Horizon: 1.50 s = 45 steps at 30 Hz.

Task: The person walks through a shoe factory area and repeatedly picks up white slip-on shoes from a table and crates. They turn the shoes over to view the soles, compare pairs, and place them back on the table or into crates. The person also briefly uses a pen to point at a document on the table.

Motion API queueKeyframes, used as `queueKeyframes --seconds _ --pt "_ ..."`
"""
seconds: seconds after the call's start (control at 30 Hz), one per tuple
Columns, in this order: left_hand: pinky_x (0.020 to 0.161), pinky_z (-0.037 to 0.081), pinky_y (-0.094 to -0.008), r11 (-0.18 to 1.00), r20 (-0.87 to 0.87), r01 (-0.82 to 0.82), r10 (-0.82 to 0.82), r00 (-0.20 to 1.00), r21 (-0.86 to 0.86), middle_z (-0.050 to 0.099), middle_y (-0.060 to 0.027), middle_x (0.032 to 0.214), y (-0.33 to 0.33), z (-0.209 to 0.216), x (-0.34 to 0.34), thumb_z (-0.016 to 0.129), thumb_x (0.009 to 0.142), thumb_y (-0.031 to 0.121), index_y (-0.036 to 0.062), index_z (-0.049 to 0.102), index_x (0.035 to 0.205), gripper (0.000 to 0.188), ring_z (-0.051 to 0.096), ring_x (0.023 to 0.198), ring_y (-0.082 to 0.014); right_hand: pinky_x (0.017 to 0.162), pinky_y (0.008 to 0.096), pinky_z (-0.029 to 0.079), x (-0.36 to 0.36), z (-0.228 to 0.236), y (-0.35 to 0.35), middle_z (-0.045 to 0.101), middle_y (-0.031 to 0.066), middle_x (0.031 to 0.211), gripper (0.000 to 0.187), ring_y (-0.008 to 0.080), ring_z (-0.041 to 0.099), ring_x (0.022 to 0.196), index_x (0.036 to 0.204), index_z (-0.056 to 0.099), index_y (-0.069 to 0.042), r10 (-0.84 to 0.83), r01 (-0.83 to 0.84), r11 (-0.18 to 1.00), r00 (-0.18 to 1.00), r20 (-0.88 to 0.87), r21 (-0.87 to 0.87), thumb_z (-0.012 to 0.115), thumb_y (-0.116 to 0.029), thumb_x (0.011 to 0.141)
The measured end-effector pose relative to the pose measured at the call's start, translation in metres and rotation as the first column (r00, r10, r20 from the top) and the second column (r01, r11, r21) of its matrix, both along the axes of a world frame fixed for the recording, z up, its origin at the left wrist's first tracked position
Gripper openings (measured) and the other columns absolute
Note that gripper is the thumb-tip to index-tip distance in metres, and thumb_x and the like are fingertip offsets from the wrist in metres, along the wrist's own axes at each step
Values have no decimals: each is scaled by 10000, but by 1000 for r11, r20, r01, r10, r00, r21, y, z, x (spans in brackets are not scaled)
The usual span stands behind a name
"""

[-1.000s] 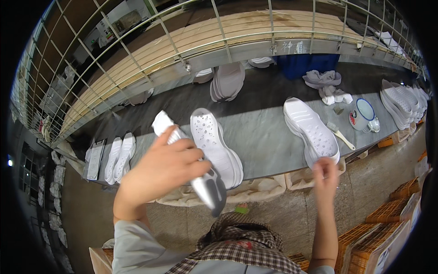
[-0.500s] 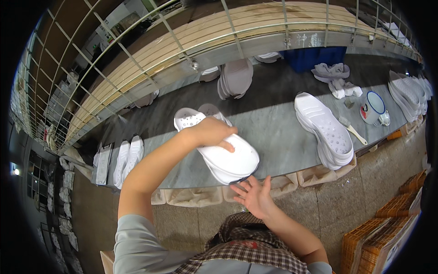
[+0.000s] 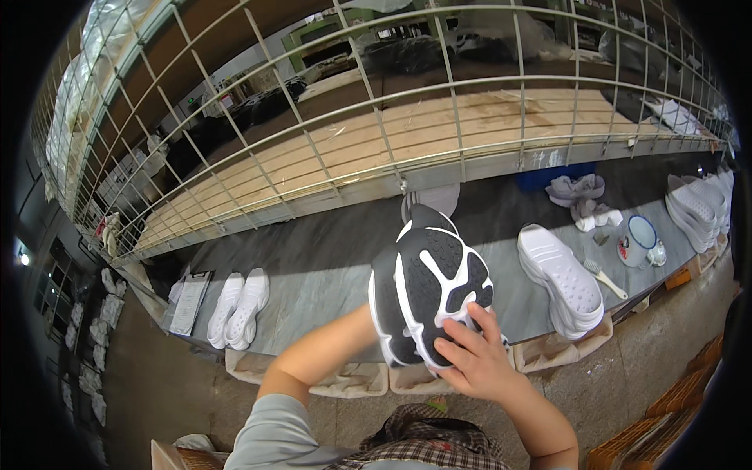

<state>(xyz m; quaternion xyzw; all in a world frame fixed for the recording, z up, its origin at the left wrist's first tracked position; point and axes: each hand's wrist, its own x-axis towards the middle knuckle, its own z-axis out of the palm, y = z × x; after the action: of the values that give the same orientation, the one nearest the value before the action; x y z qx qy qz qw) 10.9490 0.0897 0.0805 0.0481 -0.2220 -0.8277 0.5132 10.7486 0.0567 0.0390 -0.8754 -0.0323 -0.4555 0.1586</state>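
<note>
Going round the clock from the soles [image 3: 435, 290], we see wire mesh [image 3: 379, 102] across 12 o'clock, screening what lies beyond the desk [image 3: 313, 298]. Below it, also at 12, a grey stack [image 3: 440, 200] is partly covered by the soles. A blue bin [image 3: 540, 181] shows between 1 and 2, pale scraps [image 3: 576, 190] at 2, a mug [image 3: 636, 247] and a far stack [image 3: 695, 211] between 2 and 3. At 3 lies a white stack [image 3: 560, 282], with a brush [image 3: 605, 279] just beside it. At 9 we have a white pair [image 3: 239, 309], then a clipboard [image 3: 190, 304].

The soles are raised near the desk's front edge, black-and-white treads facing us. Their long axis runs roughly 12 to 6, tipped a little towards 11 and 5.

Both hands meet at the soles. Our left wrist [image 3: 359, 330] goes behind them from 8, so we cannot tell how the left hand grips. The right hand [image 3: 479, 359], at 5, lays slightly spread fingers on the tread; we cannot tell whether it clamps.
</note>
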Motion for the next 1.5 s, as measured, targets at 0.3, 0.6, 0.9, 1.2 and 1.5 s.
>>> queueKeyframes --seconds 0.3,0.6,0.9,1.2,1.5 --pt "1010 438 -375 995 -51 67 -64 997 69 459 -144 1352 4 -76 -92 365 989 277 58 394 1361 433 498 1202 -257 972 548 355 -80 36 27 303 258 1397 586 483 369 1229 1139 564 -95 -179 267 878 953 -245 397 823 -232 632" --pt "961 443 -467 921 -191 229 -175 966 315 519 -146 1074 1 -127 -193 423 945 326 23 447 1223 412 557 1033 -294 1043 446 342 -163 -4 14 252 249 1435 689 399 333 1308 1246 505 -70 -155 433 545 894 -421 718 816 -220 650" --pt "950 393 -601 878 -233 339 -271 934 338 573 -167 870 0 -159 -213 464 892 429 -35 485 1148 530 604 915 -343 580 305 604 -268 -53 29 651 202 962 603 253 681 736 1174 529 85 -545 -577 -316 760 354 753 676 -327 759" --pt "978 397 -543 876 -81 267 -256 963 401 602 -175 1013 -4 -160 -250 467 917 353 -10 448 1273 509 605 983 -325 970 394 426 -280 -109 53 467 156 1293 781 259 499 1159 1350 357 8 -169 60 -140 982 -84 988 719 -342 752" --pt "905 485 -367 903 524 91 -322 789 419 527 -131 1255 -32 -139 -289 537 951 271 54 372 1350 484 550 1101 -205 1021 380 380 -277 -161 66 406 150 1369 1009 273 437 1238 1434 182 -3 -393 -372 -327 889 233 869 768 -393 711"
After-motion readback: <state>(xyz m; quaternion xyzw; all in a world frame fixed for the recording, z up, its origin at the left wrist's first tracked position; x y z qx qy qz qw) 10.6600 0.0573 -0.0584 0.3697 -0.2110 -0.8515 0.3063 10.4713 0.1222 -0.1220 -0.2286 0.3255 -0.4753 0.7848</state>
